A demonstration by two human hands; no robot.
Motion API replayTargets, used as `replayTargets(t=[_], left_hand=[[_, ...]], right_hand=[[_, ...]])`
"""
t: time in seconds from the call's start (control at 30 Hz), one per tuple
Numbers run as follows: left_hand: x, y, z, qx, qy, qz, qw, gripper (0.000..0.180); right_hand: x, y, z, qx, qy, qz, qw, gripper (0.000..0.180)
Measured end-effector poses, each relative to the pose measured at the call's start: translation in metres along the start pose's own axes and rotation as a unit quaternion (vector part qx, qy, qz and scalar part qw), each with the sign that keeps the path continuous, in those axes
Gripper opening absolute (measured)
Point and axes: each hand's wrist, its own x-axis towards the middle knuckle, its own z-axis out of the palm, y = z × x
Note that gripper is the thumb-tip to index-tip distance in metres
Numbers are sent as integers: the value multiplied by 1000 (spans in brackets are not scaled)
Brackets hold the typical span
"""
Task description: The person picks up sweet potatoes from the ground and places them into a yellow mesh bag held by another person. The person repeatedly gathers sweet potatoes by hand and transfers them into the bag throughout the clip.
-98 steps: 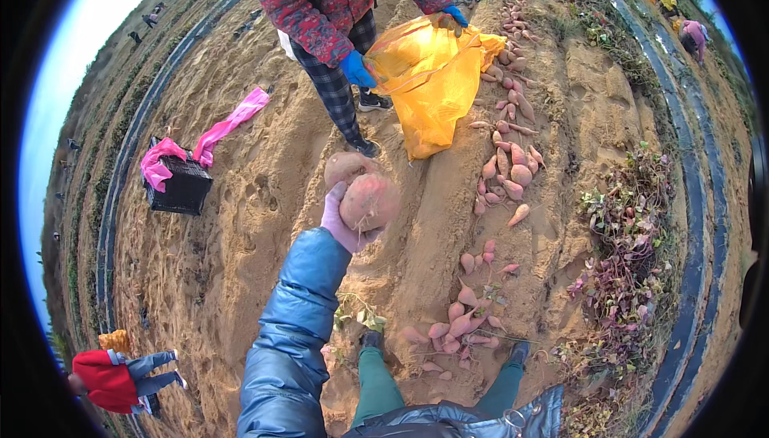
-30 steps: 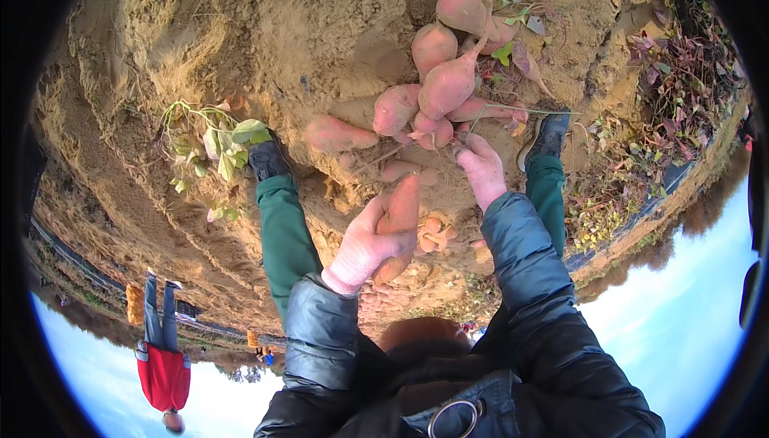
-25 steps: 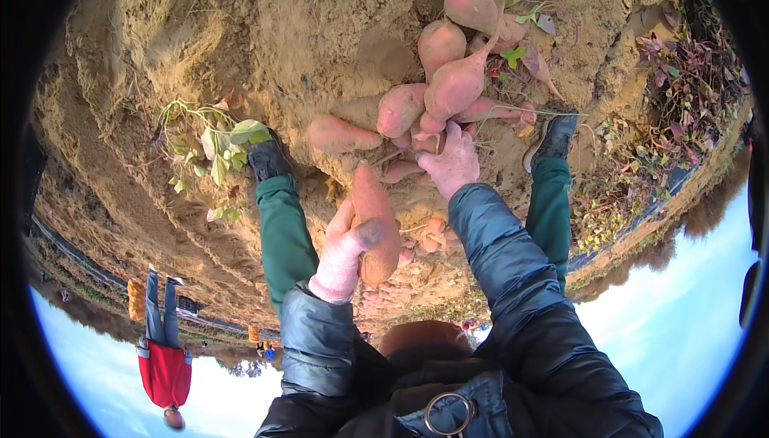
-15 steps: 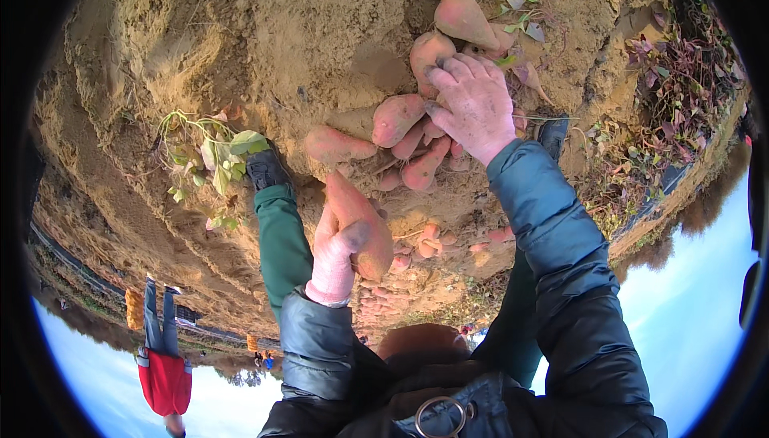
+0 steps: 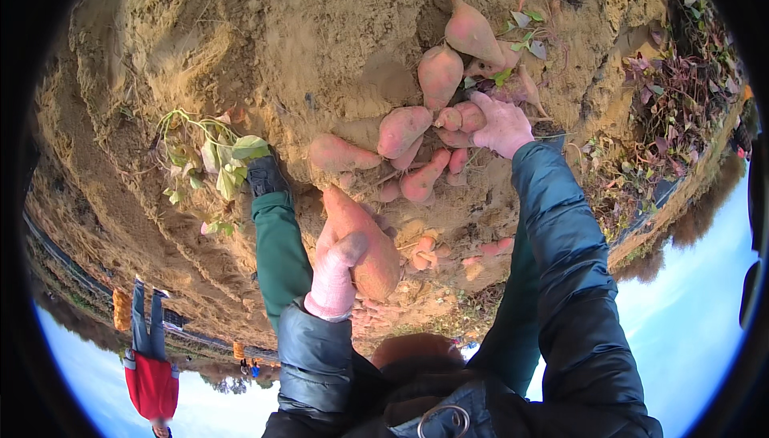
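My left hand point(image 5: 332, 270), in a dusty pink glove, is closed round a large, long sweet potato point(image 5: 362, 246) with reddish skin. Ahead and to the right, my right hand point(image 5: 505, 124), gloved alike, grips a smaller sweet potato point(image 5: 462, 117) at the edge of a pile; its fingertips are partly hidden. Beside that lie a round sweet potato point(image 5: 440, 76), a plump one point(image 5: 404, 131) and a slimmer one point(image 5: 425, 176). Farther off rests a big tapered sweet potato point(image 5: 470, 31). Left of the pile, another sweet potato point(image 5: 343, 153) lies on the soil.
Sandy soil point(image 5: 336, 45) surrounds the pile. Leafy green vine point(image 5: 216, 153) lies by my left shoe point(image 5: 267, 175). Dry purplish vines point(image 5: 681, 109) line the right side. More sweet potatoes point(image 5: 489, 250) lie between my legs. A person in a red jacket point(image 5: 150, 382) stands in the distance.
My right hand has shifted right and nearer, uncovering the round sweet potato, and now grips a smaller one. The left hand keeps its hold on the large sweet potato, slightly lower in view.
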Motion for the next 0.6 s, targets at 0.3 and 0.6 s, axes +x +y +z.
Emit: replayTargets(t=[0.3, 0.6], left_hand=[[8, -13, 2, 10, 19, 38, 999, 68], [16, -17, 27, -45, -104, 2, 994, 98]], right_hand=[[-20, 23, 3, 66, -84, -31, 994, 88], [-136, -13, 35, 890, -238, 74, 382, 99]])
